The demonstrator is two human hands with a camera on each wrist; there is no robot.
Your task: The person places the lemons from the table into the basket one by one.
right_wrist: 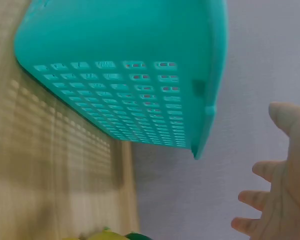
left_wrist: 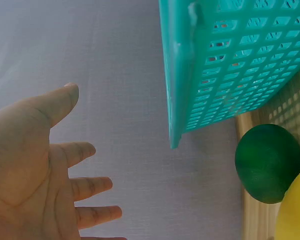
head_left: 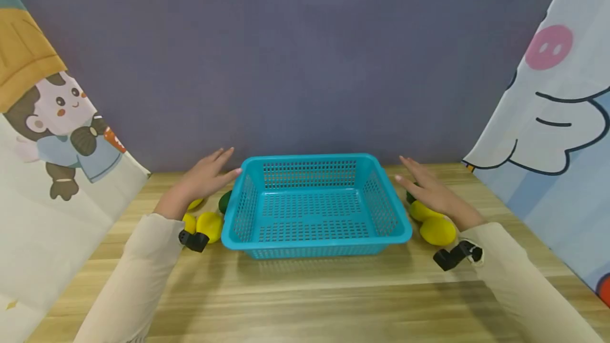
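The left hand (head_left: 205,178) and right hand (head_left: 431,190) were held raised at either side of the blue basket (head_left: 314,244), which was set between them on the surface (head_left: 305,300). In each grip, fingers were extended and nothing was held. The basket's inner floor was shown from the head; gaps between hands and rim were revealed by the wrist views.
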